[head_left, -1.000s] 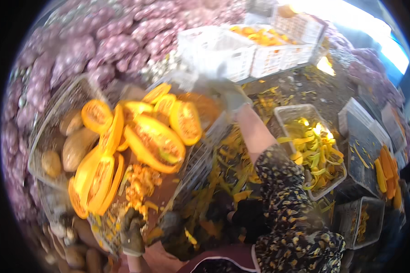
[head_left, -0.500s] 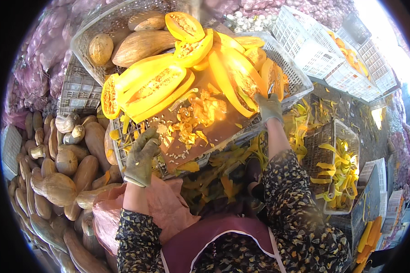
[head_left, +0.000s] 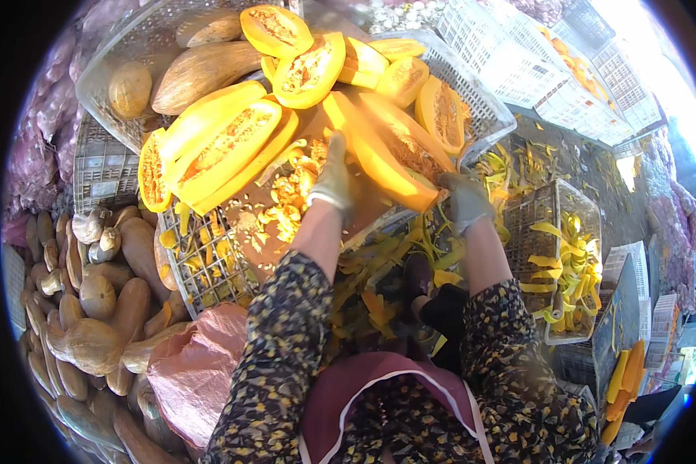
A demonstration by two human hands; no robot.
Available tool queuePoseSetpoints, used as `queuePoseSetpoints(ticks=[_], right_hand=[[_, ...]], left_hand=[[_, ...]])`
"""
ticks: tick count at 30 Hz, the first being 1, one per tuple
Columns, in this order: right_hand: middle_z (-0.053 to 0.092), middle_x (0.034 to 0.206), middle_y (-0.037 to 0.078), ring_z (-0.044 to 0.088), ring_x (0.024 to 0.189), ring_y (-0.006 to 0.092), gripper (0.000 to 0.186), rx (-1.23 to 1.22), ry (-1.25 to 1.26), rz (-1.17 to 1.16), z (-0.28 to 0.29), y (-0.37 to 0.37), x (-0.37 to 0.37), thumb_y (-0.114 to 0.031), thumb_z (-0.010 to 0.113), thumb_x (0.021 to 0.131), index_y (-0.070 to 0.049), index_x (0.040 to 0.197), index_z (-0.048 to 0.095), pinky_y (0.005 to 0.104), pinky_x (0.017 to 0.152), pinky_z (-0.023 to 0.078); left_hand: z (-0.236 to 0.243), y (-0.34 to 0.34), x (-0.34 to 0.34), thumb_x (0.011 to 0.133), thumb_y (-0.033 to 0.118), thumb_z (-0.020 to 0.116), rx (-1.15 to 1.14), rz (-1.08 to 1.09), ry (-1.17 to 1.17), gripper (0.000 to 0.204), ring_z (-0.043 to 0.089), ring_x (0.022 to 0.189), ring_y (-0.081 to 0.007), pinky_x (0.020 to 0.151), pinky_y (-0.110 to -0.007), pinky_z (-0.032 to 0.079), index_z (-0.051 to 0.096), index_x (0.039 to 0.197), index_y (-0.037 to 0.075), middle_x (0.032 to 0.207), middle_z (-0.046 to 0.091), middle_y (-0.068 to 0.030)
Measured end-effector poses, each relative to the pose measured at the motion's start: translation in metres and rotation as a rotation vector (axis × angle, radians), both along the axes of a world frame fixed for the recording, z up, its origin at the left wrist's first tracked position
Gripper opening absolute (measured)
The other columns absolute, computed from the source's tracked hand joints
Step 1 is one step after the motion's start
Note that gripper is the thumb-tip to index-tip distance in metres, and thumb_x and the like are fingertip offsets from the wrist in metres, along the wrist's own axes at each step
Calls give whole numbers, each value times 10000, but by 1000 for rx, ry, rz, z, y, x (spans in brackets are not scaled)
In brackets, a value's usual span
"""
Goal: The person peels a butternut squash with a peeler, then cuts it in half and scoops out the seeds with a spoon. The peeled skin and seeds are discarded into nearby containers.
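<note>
A peeled, halved pumpkin (head_left: 387,158) lies at an angle over a brown board (head_left: 367,203), between my gloved hands. My left hand (head_left: 332,179) reaches up along its left side, fingers stretched out and holding nothing. Close by its lower right end is my right hand (head_left: 467,203), fingers curled and blurred; what they hold is hidden. Pulled-out pumpkin pulp and seeds (head_left: 286,203) are heaped left of my left hand. Further left and behind, more peeled pumpkin halves (head_left: 232,151) show their seeds, cut faces up.
Unpeeled pumpkins (head_left: 97,344) are piled at left beside a pink sack (head_left: 197,371). A crate of peelings (head_left: 572,271) stands at right. White crates (head_left: 491,54) line the back right. Peelings litter the ground (head_left: 549,158). Whole pumpkins (head_left: 205,73) sit in the crate behind the board.
My left hand has moved right and up, from the board's near left to the pumpkin half. My right hand has lowered slightly; the metal tool seen in it earlier no longer shows clearly.
</note>
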State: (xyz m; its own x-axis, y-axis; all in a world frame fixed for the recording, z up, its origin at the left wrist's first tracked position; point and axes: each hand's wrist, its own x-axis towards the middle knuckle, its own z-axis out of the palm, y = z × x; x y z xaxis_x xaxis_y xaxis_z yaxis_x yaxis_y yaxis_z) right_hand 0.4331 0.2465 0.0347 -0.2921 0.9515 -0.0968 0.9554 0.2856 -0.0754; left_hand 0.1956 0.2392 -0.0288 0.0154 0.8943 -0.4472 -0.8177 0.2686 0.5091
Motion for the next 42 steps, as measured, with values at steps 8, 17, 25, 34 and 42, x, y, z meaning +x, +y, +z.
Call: queuePoseSetpoints(ticks=[8, 17, 25, 34, 42], right_hand=[[665, 975, 131, 628, 917, 195, 287, 52, 1032, -20, 39, -93, 28, -66, 615, 844, -7, 1124, 630, 312, 817, 496], [594, 1251, 146, 593, 1099, 179, 431, -334, 1016, 449, 29, -94, -113, -127, 636, 904, 24, 1299, 551, 302, 923, 481], [475, 1453, 116, 477, 1310, 259, 396, -322, 208, 859, -40, -70, -307, -179, 599, 902, -46, 1275, 627, 393, 1112, 389], [689, 1116, 80, 605, 1044, 201, 414, -295, 358, 658, -64, -57, -301, -284, 617, 930, -65, 1281, 595, 322, 870, 493], [585, 881, 52, 570, 754, 135, 249, -1199, 1130, 592, 38, -133, -269, -165, 518, 994, -68, 1206, 606, 271, 703, 482]], left_hand=[[-8, -24, 0, 846, 828, 390, 210, 9, -231, 902, 530, 1234, -313, 1043, -449, 436, 474, 1425, 141, 1402, 531, -119], [75, -187, -204, 973, 613, 387, 318, 825, 172, 677, 583, 1099, -311, 992, -472, 463, 496, 1367, 73, 1251, 611, -150], [92, -315, -250, 994, 382, 444, 397, 951, 674, 533, 553, 1209, -326, 1002, -484, 472, 465, 1432, 80, 1329, 579, -180], [81, -332, -246, 972, 314, 484, 444, 789, 594, 603, 517, 1265, -326, 1057, -462, 429, 365, 1508, 66, 1432, 494, -175], [94, -324, -243, 920, -32, 569, 383, 742, 1138, 566, 549, 1232, -220, 1030, -349, 462, 403, 1461, -11, 1409, 527, -150]])
